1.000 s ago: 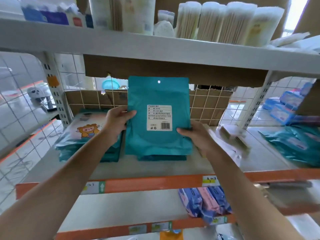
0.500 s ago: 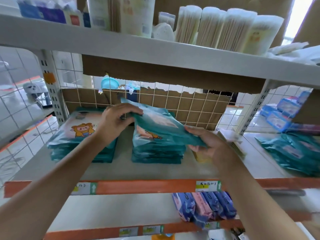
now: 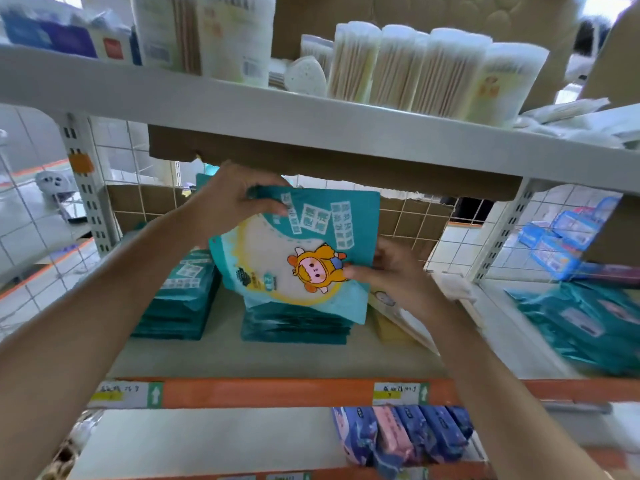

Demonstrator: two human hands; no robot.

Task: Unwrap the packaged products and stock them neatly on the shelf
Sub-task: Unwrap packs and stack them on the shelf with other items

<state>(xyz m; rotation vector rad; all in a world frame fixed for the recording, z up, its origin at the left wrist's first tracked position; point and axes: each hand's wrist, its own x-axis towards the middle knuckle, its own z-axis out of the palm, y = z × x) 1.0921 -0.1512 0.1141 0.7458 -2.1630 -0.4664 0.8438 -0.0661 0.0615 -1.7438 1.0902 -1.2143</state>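
Grey shelf [image 3: 277, 356], wire mesh [image 3: 415, 223] behind. Just above the stack [image 3: 294, 329], a tilted pouch [image 3: 311, 220]: left hand [image 3: 221, 202] fingers curl round its top corner, right hand [image 3: 394, 275] pinches its right edge. Swab tubs [image 3: 415, 67] stand high above the stack.

up top, cotton swab packs [image 3: 433, 69] stand side by side in a row, with a tall white pack [image 3: 204, 32] and blue cartons [image 3: 52, 36] further left. a cardboard strip [image 3: 332, 168] hangs just beneath them. at the back, a wire grid [image 3: 408, 223] fronts more cardboard [image 3: 145, 206]. paper labels [image 3: 400, 393] sit well apart along the front edge. below, blue and pink packs [image 3: 398, 438] stand in a row. far right, blurred blue boxes [image 3: 561, 237]; far left, a blurred white object [image 3: 53, 183].
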